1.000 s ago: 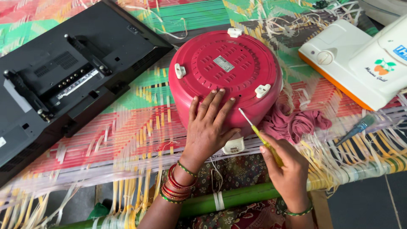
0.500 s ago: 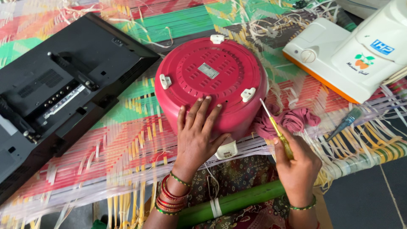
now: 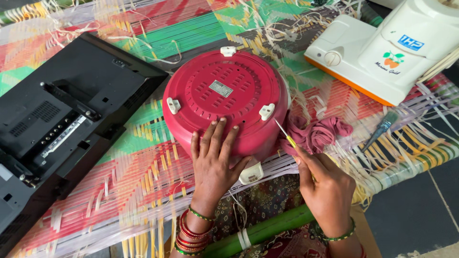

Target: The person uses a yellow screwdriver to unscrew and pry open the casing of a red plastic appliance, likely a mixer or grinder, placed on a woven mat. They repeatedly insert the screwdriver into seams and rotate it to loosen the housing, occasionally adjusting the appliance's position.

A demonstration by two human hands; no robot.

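A woven cot point(image 3: 143, 157) of red, green and yellow plastic strips, frayed in places, carries everything; dark floor shows at lower right. The upturned red cooker point(image 3: 224, 107) sits mid-cot. The left hand point(image 3: 213, 165) lies flat on it, fingers spread. The right hand point(image 3: 325, 188) is closed around a yellow-handled screwdriver point(image 3: 286, 134) whose tip is at the cooker's side.

Soft even daylight, faint shadows, sharp focus
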